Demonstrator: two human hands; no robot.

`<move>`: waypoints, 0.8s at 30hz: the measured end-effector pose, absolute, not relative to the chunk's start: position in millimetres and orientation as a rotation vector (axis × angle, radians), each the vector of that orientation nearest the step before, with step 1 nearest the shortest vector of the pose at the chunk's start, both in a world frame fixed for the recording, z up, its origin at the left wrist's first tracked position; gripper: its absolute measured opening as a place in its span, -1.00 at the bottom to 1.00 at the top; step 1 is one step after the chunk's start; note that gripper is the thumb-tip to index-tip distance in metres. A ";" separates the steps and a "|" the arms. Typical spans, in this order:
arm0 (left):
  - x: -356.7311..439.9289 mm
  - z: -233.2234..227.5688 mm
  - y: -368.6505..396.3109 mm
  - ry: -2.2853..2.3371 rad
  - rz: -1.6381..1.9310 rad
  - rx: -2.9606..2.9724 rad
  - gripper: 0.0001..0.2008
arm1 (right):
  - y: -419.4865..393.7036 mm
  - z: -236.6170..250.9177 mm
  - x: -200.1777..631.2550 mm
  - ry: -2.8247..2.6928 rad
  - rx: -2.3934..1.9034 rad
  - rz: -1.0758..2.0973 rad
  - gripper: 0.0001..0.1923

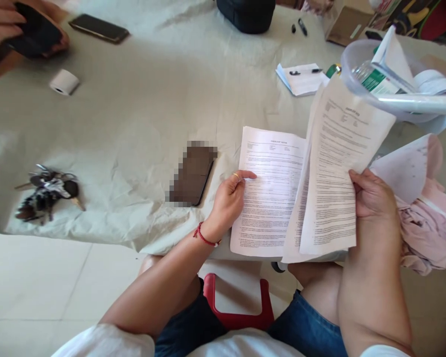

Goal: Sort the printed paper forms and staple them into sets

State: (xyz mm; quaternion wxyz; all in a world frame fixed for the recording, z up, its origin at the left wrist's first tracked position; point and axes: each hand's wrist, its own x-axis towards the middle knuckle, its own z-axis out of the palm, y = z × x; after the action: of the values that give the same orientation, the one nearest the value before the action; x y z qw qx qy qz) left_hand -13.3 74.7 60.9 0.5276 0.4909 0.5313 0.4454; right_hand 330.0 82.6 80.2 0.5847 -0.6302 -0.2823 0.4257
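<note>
A printed page [269, 191] lies flat at the table's near edge. My left hand [228, 198] rests on its left margin, fingers curled, thumb and ringed finger touching the paper. My right hand [369, 193] grips the right edge of a few lifted printed sheets [338, 163], which stand tilted up over the flat page. A dark phone [192, 174] lies just left of my left hand.
A bunch of keys [46, 192] lies at the left and a white paper roll [64, 82] further back. Another person's hand [7, 22] holds a dark object at top left, next to a second phone [98, 28]. A clear plastic tub [401, 79], notepad with pen [303, 77] and pink cloth [427, 223] crowd the right.
</note>
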 end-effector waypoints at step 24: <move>-1.4 58.8 80.9 1.265 1.083 0.980 -0.82 | 80.1 63.0 307.3 -0.828 -1.489 1.129 -0.57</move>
State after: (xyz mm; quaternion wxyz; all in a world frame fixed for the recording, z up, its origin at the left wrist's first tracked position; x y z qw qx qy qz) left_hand -1.4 80.9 58.8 0.5684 0.4172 0.5386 0.4613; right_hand 307.3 80.1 63.0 0.5217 -0.6216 -0.3458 0.4711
